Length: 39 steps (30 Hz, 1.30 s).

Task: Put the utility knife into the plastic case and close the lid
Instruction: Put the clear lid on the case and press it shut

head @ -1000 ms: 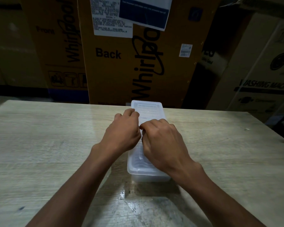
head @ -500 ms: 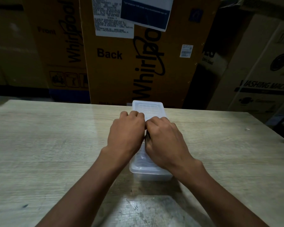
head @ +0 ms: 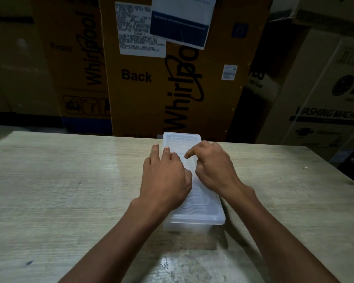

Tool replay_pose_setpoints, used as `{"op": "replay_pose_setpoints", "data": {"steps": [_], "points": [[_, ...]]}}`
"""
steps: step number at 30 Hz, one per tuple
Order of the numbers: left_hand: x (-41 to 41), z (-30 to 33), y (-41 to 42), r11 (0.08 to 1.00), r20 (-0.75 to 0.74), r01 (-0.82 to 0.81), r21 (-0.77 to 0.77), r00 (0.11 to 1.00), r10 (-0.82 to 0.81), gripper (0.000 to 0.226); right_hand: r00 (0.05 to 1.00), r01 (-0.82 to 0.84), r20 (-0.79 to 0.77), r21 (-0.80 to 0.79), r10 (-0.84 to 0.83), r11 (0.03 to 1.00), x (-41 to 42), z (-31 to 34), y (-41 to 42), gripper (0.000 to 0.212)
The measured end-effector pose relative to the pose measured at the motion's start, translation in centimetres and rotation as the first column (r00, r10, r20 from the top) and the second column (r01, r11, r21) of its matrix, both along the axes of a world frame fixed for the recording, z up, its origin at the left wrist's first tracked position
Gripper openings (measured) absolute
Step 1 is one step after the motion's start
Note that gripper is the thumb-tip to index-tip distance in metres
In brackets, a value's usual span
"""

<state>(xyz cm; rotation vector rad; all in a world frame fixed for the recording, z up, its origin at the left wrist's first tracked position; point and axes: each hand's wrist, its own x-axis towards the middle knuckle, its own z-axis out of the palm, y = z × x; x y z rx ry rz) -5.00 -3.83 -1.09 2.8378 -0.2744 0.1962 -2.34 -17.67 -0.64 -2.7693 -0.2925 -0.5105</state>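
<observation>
A long translucent plastic case (head: 200, 213) lies lengthwise on the wooden table (head: 70, 190), its ridged lid down on top. My left hand (head: 166, 176) rests flat on the left side of the lid, fingers spread toward the far end. My right hand (head: 213, 168) rests on the right side, with the index finger stretched out over the lid and the other fingers curled. Neither hand grips anything. The utility knife is not visible; the cloudy plastic and my hands hide the inside of the case.
Large cardboard appliance boxes (head: 172, 68) stand close behind the table's far edge, with more boxes (head: 325, 99) at the right. The far end of the case reaches almost to that edge. A glossy worn patch (head: 182, 262) marks the table near me.
Both hands have slid apart and a little toward the far end of the lid. The fingers, bunched together at the middle before, are now spread, with the right index finger extended.
</observation>
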Motion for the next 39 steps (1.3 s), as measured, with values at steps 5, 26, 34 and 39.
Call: {"op": "replay_pose_setpoints", "data": {"steps": [5, 26, 34, 39], "points": [[-0.8, 0.7, -0.2, 0.999, 0.165, 0.052, 0.012, 0.985, -0.053, 0.042, 1.000, 0.014, -0.005, -0.033, -0.014, 0.999, 3.0, -0.2, -0.2, 0.032], [-2.1, -0.7, -1.5, 0.990, -0.049, 0.120, 0.075, 0.992, -0.116, 0.088, 0.962, 0.106, -0.238, -0.119, -0.132, 0.987, 6.1, -0.1, 0.0, 0.053], [-1.2, -0.2, -1.1, 0.992, -0.024, 0.119, -0.029, 0.992, -0.120, 0.068, 0.970, 0.124, -0.193, -0.117, -0.145, 0.985, 6.0, -0.1, 0.2, 0.059], [3.7, -0.5, 0.2, 0.992, -0.063, 0.086, -0.087, 0.994, -0.092, 0.068, 0.969, 0.113, -0.211, -0.091, -0.130, 0.989, 5.6, 0.0, 0.2, 0.056]]}}
